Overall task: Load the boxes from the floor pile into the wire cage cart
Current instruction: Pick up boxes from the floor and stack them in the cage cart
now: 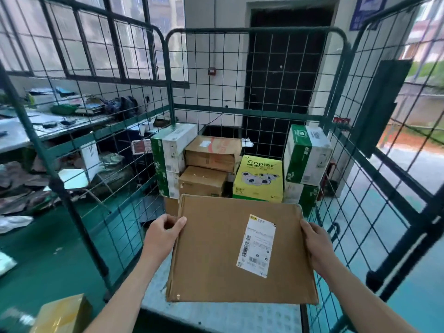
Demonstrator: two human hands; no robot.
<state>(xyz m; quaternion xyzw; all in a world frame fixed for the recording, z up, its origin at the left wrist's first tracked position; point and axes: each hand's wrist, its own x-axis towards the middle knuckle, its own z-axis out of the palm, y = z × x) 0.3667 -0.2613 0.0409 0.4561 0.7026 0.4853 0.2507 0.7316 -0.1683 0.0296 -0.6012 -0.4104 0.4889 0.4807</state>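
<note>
Currently: flat brown box (216,248), white label on top, held above wire cage cart (254,30) floor. Left hand (163,234) grips its 9 o'clock edge; right hand (317,241) grips its 3 o'clock edge. Yellow copier box (259,179) stacked at 12 o'clock.

Daylight floods in through the big windows (36,44) on the left and from the open right side, where the outdoors washes out pale. The black door (283,92) at the back sits dark. The cage bars (252,30) bow under the wide lens, the corners smear soft, and shadows are faint.
</note>
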